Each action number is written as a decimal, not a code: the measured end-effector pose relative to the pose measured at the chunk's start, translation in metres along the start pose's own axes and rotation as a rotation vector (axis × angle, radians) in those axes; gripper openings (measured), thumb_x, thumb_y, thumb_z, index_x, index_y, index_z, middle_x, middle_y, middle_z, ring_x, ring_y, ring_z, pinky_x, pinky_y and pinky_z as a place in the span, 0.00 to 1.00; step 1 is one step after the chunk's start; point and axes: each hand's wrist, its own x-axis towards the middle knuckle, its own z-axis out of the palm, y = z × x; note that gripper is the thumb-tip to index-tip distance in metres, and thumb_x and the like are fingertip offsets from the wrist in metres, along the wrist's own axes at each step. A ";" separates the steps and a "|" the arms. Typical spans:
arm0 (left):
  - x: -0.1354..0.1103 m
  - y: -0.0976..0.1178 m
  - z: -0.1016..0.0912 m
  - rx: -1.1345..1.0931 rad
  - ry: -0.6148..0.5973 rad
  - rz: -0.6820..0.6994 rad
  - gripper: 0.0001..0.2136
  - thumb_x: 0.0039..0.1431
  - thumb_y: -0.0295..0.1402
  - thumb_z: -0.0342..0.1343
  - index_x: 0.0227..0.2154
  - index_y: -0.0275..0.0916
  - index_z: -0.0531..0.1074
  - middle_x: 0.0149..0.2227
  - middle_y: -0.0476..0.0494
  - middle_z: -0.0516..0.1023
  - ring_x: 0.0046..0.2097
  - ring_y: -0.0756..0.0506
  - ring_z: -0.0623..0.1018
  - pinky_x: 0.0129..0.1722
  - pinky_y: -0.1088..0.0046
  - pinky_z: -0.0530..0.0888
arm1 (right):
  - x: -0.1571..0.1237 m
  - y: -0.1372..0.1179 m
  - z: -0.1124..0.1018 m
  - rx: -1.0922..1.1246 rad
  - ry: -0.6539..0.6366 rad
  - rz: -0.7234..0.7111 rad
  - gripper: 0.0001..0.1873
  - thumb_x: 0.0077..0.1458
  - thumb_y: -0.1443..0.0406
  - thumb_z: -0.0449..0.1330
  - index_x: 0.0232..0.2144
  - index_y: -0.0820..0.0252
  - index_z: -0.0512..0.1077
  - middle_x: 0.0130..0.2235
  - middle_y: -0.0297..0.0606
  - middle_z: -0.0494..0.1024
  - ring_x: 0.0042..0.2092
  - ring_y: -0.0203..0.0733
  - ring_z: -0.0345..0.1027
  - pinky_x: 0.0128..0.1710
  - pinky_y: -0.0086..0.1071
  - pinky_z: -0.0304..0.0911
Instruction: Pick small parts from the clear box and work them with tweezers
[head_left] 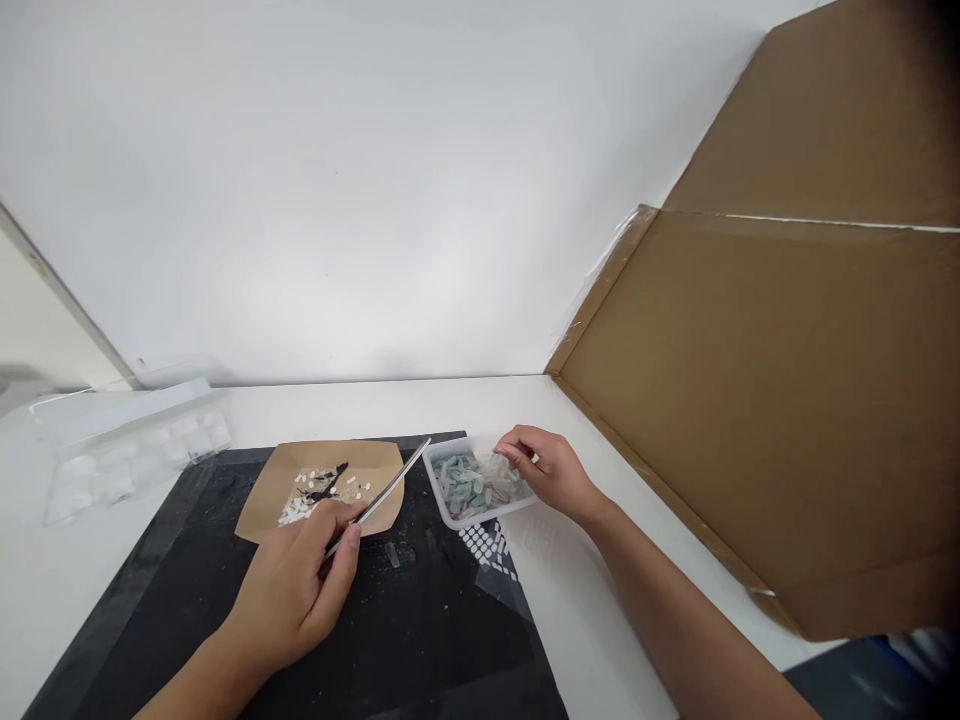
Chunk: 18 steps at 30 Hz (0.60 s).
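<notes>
My left hand [307,585] is closed round a slim, flat grey strip [394,482] with a pale edge, its free end pointing up and to the right. Under and beyond that hand lies a brown cardboard tray [266,500] holding small white bits [296,510] and thin black scraps [328,488]. To its right stands a clear plastic tub [455,522] full of greenish and clear slivers [469,483]. Over the tub's right side, my right hand [551,470] has thumb and fingers curled together; whatever they pinch, if anything, cannot be made out.
A black mat [420,640] covers part of the white table [592,600], with white dots [486,545] near its right edge. Clear plastic packaging [135,450] lies at left. A brown cardboard panel [780,400] stands along the right; a white wall [337,200] rises behind.
</notes>
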 end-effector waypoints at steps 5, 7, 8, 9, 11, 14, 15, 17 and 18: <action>-0.001 0.000 0.000 0.007 -0.022 -0.022 0.11 0.73 0.33 0.46 0.52 0.40 0.69 0.33 0.46 0.80 0.29 0.45 0.80 0.29 0.70 0.72 | -0.001 -0.002 0.002 0.118 0.006 0.070 0.18 0.67 0.50 0.58 0.34 0.54 0.77 0.30 0.36 0.80 0.28 0.40 0.73 0.28 0.33 0.68; -0.002 0.000 0.000 0.003 -0.023 -0.027 0.11 0.73 0.33 0.46 0.52 0.40 0.69 0.32 0.47 0.80 0.28 0.45 0.79 0.28 0.70 0.71 | -0.002 -0.005 0.003 0.161 0.009 0.068 0.17 0.66 0.50 0.59 0.36 0.54 0.78 0.32 0.37 0.81 0.29 0.41 0.76 0.29 0.34 0.71; -0.002 0.000 0.000 0.000 -0.020 -0.030 0.11 0.73 0.34 0.46 0.52 0.40 0.69 0.32 0.47 0.80 0.28 0.45 0.79 0.28 0.70 0.71 | -0.002 -0.007 0.004 0.177 0.010 0.056 0.16 0.66 0.50 0.59 0.38 0.54 0.78 0.34 0.37 0.82 0.30 0.41 0.77 0.31 0.34 0.72; -0.002 0.000 0.000 -0.005 -0.017 -0.033 0.11 0.73 0.34 0.46 0.51 0.40 0.69 0.32 0.47 0.80 0.28 0.45 0.79 0.28 0.70 0.71 | -0.002 -0.010 0.005 0.193 0.013 0.039 0.16 0.65 0.50 0.60 0.39 0.54 0.79 0.35 0.38 0.83 0.32 0.42 0.78 0.32 0.35 0.74; -0.001 0.002 -0.001 -0.014 -0.014 -0.039 0.10 0.73 0.34 0.46 0.49 0.40 0.70 0.33 0.46 0.80 0.29 0.45 0.80 0.30 0.70 0.72 | -0.003 -0.017 0.008 0.235 0.020 0.006 0.14 0.65 0.51 0.61 0.41 0.53 0.79 0.38 0.40 0.83 0.35 0.44 0.80 0.33 0.36 0.76; 0.000 0.004 -0.001 -0.022 -0.011 -0.052 0.08 0.73 0.34 0.46 0.44 0.41 0.70 0.33 0.46 0.81 0.31 0.44 0.81 0.31 0.69 0.72 | -0.005 -0.034 0.016 0.317 0.037 -0.016 0.12 0.64 0.53 0.62 0.41 0.52 0.80 0.38 0.40 0.83 0.38 0.45 0.80 0.35 0.38 0.78; 0.000 0.004 -0.001 -0.028 -0.013 -0.058 0.08 0.73 0.34 0.46 0.42 0.42 0.70 0.32 0.46 0.80 0.30 0.44 0.81 0.30 0.69 0.72 | -0.006 -0.041 0.019 0.339 0.039 -0.022 0.11 0.64 0.54 0.63 0.41 0.52 0.80 0.39 0.40 0.83 0.38 0.46 0.80 0.35 0.38 0.78; 0.000 0.005 0.000 -0.044 -0.013 -0.072 0.08 0.73 0.35 0.46 0.41 0.42 0.69 0.31 0.47 0.80 0.29 0.44 0.80 0.30 0.69 0.71 | -0.008 -0.055 0.025 0.362 0.033 -0.050 0.09 0.64 0.55 0.64 0.41 0.51 0.80 0.40 0.40 0.83 0.39 0.45 0.80 0.37 0.37 0.78; 0.000 0.005 0.000 -0.052 -0.013 -0.077 0.08 0.73 0.35 0.45 0.40 0.42 0.69 0.30 0.47 0.79 0.29 0.44 0.80 0.30 0.68 0.71 | -0.009 -0.063 0.027 0.363 0.042 -0.072 0.09 0.63 0.56 0.64 0.41 0.51 0.81 0.40 0.39 0.84 0.39 0.44 0.80 0.36 0.37 0.78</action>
